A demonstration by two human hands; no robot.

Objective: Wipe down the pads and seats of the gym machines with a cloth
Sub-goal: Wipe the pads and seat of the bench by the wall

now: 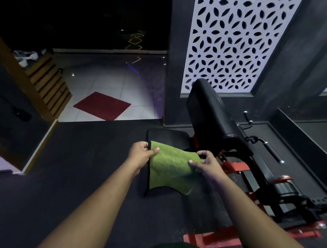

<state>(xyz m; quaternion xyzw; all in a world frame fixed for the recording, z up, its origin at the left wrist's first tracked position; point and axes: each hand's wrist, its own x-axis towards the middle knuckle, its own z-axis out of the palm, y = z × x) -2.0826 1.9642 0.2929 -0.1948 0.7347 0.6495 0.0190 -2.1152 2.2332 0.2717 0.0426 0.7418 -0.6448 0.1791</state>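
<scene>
Both hands are on the green cloth (169, 165): left hand (142, 153) pinches its upper left corner between thumb and fingers, right hand (205, 162) pinches the upper right edge, and between them I hold it spread out, its lower part hanging free above the dark floor (83, 167).

I judge this to be the readying step, opening or refolding the cloth before any wiping of this machine. No pad is being touched yet.

Taking the cloth as my landmark: the black seat (167, 136) lies just beyond its top edge, partly hidden behind it. The long black back pad (213, 110) rises beyond and to the right of the cloth, tilted toward the patterned white wall panel (234, 42). The red and black frame (237, 167) sits to the cloth's right.

Next I should probably gather the cloth into one hand, reach forward and lay it flat on the seat, pressing it down evenly.
</scene>
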